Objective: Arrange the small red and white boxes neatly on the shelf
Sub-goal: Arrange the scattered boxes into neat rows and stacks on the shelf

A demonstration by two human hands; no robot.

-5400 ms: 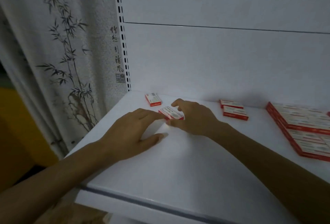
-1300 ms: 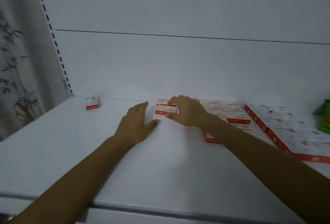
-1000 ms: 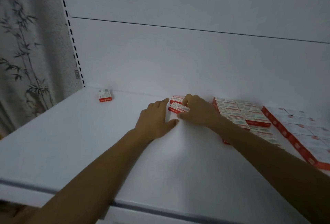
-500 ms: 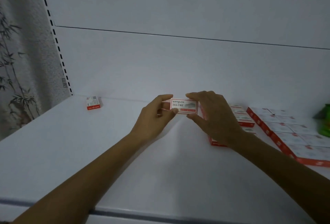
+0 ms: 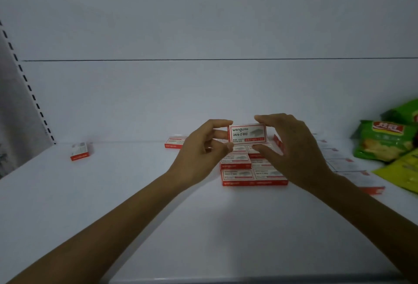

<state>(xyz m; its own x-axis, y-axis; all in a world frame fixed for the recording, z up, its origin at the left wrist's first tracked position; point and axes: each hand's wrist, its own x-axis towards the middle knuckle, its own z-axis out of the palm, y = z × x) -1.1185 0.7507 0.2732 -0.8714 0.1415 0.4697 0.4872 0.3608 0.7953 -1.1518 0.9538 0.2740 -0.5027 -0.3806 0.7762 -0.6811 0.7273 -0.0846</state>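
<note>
I hold one small red and white box [image 5: 247, 133] upright above the white shelf [image 5: 135, 193], its printed face turned toward me. My left hand [image 5: 199, 154] pinches its left end and my right hand [image 5: 291, 150] pinches its right end between thumb and fingers. Right below it, several matching boxes [image 5: 239, 171] lie flat in tidy rows. Another box [image 5: 174, 142] lies just left of them by the back wall. A lone box [image 5: 79, 151] lies far left near the shelf's corner. More boxes [image 5: 348, 166] lie in rows behind my right forearm.
Green snack packets [image 5: 384, 138] and a yellow packet [image 5: 404, 175] lie at the right end of the shelf. A white back panel [image 5: 203, 93] closes the rear. A slotted upright [image 5: 29, 89] runs down the left side. The shelf's front edge [image 5: 226, 280] is at the bottom.
Both hands have lifted the box off the shelf and turned it upright with its face toward me. The view has shifted right, bringing the snack packets in.
</note>
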